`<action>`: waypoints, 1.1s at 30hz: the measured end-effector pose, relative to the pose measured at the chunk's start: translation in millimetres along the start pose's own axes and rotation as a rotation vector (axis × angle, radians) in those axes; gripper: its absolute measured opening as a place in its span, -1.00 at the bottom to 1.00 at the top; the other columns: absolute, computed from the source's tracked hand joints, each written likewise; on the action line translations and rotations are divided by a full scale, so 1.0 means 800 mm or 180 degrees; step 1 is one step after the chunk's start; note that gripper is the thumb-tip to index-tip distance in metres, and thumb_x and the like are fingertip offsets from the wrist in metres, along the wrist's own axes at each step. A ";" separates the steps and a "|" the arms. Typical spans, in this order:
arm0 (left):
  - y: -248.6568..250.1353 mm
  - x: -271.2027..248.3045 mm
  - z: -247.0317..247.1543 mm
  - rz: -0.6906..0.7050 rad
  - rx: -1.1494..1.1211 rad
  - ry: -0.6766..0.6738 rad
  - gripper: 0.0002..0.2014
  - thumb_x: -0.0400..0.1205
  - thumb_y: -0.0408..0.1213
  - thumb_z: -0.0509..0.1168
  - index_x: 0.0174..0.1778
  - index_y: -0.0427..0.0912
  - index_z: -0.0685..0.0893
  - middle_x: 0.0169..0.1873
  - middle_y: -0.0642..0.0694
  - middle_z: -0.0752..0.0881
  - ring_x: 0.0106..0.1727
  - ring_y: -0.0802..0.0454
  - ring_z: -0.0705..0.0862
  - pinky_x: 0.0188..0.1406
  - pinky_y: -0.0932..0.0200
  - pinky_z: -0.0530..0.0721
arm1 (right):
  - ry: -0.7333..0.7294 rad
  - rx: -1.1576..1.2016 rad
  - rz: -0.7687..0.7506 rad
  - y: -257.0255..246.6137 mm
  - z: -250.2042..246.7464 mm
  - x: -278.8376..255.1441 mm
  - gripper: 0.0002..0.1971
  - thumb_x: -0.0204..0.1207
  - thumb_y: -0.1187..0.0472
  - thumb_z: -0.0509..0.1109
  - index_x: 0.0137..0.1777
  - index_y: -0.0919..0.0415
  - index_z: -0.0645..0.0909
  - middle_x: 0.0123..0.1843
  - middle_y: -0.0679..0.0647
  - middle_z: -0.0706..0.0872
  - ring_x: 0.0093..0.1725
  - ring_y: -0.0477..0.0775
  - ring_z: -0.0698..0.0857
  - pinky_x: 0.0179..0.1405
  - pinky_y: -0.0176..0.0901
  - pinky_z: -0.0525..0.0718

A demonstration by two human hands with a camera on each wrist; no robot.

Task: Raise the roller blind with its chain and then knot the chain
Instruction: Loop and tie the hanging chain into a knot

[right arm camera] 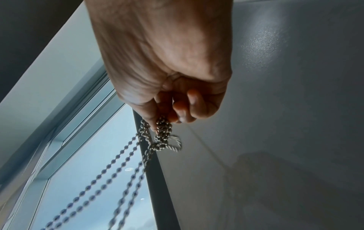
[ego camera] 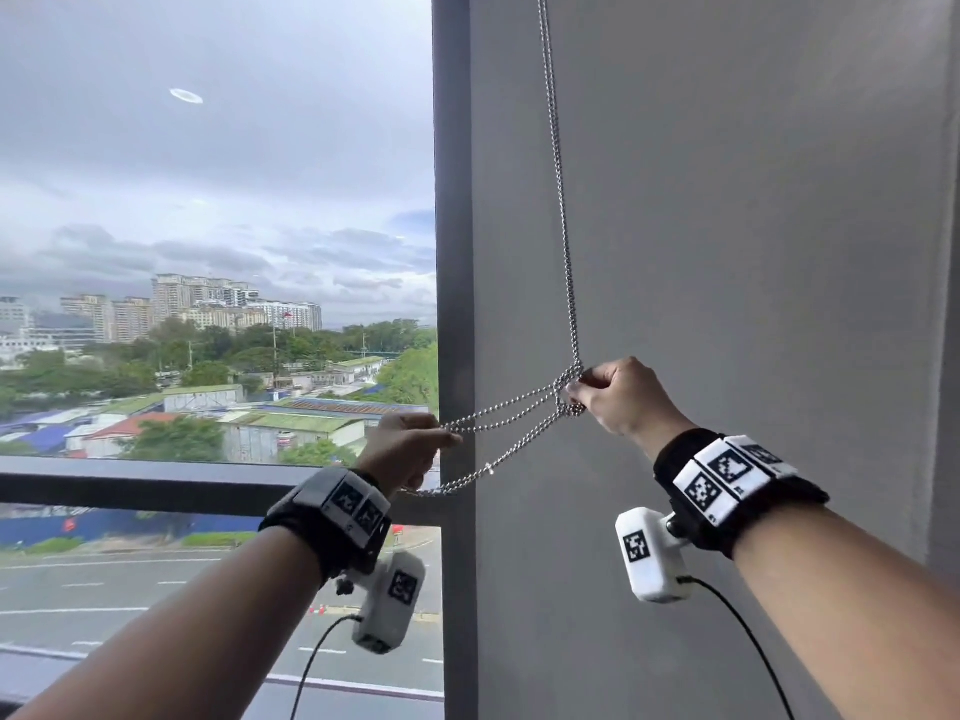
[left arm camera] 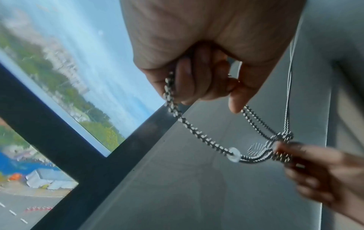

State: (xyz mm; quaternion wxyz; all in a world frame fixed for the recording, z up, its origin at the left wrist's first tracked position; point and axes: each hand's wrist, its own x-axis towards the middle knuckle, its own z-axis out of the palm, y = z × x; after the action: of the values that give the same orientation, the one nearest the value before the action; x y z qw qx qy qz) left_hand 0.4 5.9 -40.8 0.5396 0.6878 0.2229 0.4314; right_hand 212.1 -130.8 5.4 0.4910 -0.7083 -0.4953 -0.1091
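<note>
Hands [ego camera: 618,394] apart, both curled round looped chain [ego camera: 498,418].

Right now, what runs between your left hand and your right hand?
Only the chain: several strands run from the left hand to the knot pinched by the right hand, crossing the window frame. The head view shows it best.

A tall window [ego camera: 208,226] fills the left side, its dark frame [ego camera: 451,200] running upright down the middle with a dark crossbar [ego camera: 130,485] low down. A plain grey wall [ego camera: 753,226] takes the right. Far outside lie cloudy sky [ego camera: 208,148], towers [ego camera: 208,298], trees, roofs and a road [ego camera: 130,589]. Daylight is soft.
</note>
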 end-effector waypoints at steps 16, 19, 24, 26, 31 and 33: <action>0.021 -0.015 0.064 -0.0854 -0.0133 -0.1405 -0.90 0.54 -0.34 0.34 -0.06 -0.24 0.62 -0.54 -0.07 0.42 -0.60 0.08 0.35 -0.51 0.24 0.40 | -0.0205 0.0258 0.0020 -0.019 0.013 -0.013 -0.86 0.43 0.17 0.49 -0.21 0.24 0.82 -0.37 0.07 0.78 -0.31 0.03 0.65 -0.30 -0.26 0.54; 0.020 -0.014 0.074 -0.0712 0.0147 -0.1519 -0.92 0.52 -0.34 0.38 -0.15 -0.21 0.60 -0.56 -0.08 0.55 -0.63 0.08 0.45 -0.57 0.28 0.40 | -0.0217 0.0327 0.0007 -0.022 0.014 -0.014 -0.86 0.40 0.18 0.50 -0.23 0.26 0.81 -0.36 0.16 0.77 -0.31 0.04 0.62 -0.34 -0.25 0.53; 0.030 -0.004 0.091 -0.0267 -0.0964 -0.1044 -0.84 0.56 -0.28 0.36 -0.14 -0.34 0.69 -0.50 -0.14 0.55 -0.60 0.10 0.48 -0.57 0.28 0.48 | -0.0260 0.0392 -0.0208 -0.022 0.021 -0.018 -0.86 0.41 0.15 0.51 -0.23 0.21 0.83 -0.35 0.06 0.82 -0.36 -0.09 0.66 -0.38 -0.39 0.54; 0.034 0.003 0.097 -0.0041 -0.1095 -0.0671 -0.79 0.58 -0.26 0.35 -0.23 -0.37 0.69 -0.57 -0.10 0.54 -0.65 0.14 0.42 -0.66 0.33 0.41 | -0.0196 0.0436 -0.0357 -0.022 0.022 -0.021 -0.82 0.45 0.11 0.53 -0.24 0.22 0.83 -0.35 0.10 0.83 -0.39 -0.12 0.64 -0.44 -0.45 0.49; 0.036 0.012 0.100 0.0282 -0.1093 -0.0183 -0.79 0.58 -0.37 0.33 -0.35 -0.38 0.62 -0.66 -0.09 0.55 -0.72 0.13 0.38 -0.68 0.34 0.28 | 0.0005 0.0518 -0.0703 -0.013 0.026 -0.038 -0.72 0.45 0.04 0.54 -0.28 0.28 0.75 -0.43 0.17 0.68 -0.46 -0.08 0.52 -0.44 -0.23 0.46; 0.042 0.011 0.099 0.0248 -0.1126 -0.0306 -0.82 0.56 -0.36 0.35 -0.30 -0.40 0.62 -0.62 -0.11 0.55 -0.70 0.13 0.39 -0.67 0.33 0.29 | 0.0126 0.0518 -0.0885 -0.009 0.030 -0.047 -0.79 0.46 0.06 0.54 -0.30 0.17 0.74 -0.42 0.05 0.68 -0.47 -0.07 0.57 -0.42 -0.31 0.50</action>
State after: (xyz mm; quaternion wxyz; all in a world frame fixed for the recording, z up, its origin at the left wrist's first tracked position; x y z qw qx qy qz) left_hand 65.7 -41.2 -10.0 0.6450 0.6101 0.0907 0.4511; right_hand 180.1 -133.8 -26.0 0.5365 -0.5886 -0.5860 -0.1495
